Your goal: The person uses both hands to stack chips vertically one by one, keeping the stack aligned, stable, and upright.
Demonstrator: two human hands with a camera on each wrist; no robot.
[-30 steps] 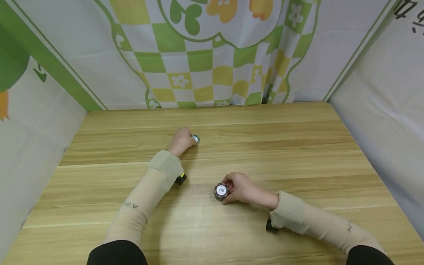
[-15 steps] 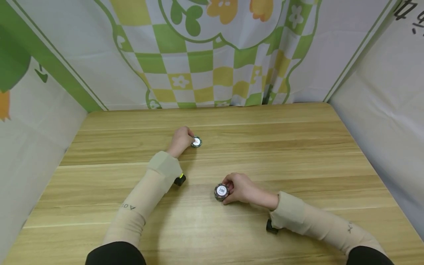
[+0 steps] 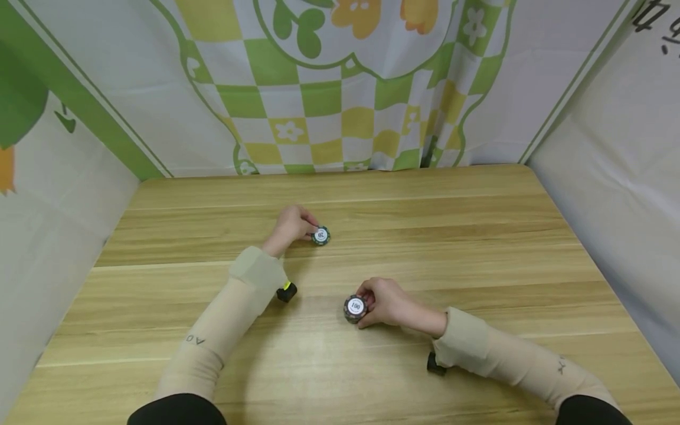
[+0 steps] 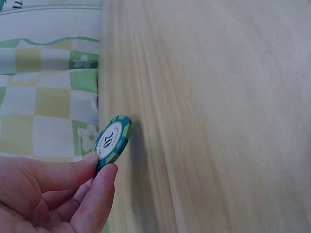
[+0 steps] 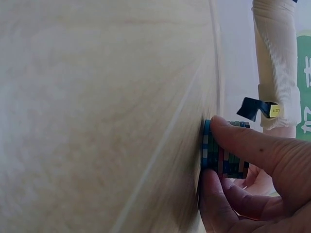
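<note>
In the head view my left hand [image 3: 292,225] pinches a green poker chip [image 3: 321,236] marked 20. The left wrist view shows the chip [image 4: 112,141] tilted between thumb and fingertips, its shadow falling on the wood beside it. Nearer to me and further right, my right hand [image 3: 390,302] grips a stack of poker chips [image 3: 355,308] whose black top chip reads 100. Seen from the right wrist, the stack [image 5: 226,160] stands on the tabletop, with several chips of blue, green and red edges. Thumb and fingers hold it from opposite sides and hide part of it.
Both hands work over a wooden table [image 3: 478,236]. A checked green, yellow and white curtain [image 3: 340,118] hangs along its far edge, with white cloth [image 3: 611,147] on the right side. Small black cameras [image 3: 287,292] sit at the wrists.
My left hand has drawn the green chip a little toward me and to the right, and its face now shows more fully. My right hand and the stack have stayed in place.
</note>
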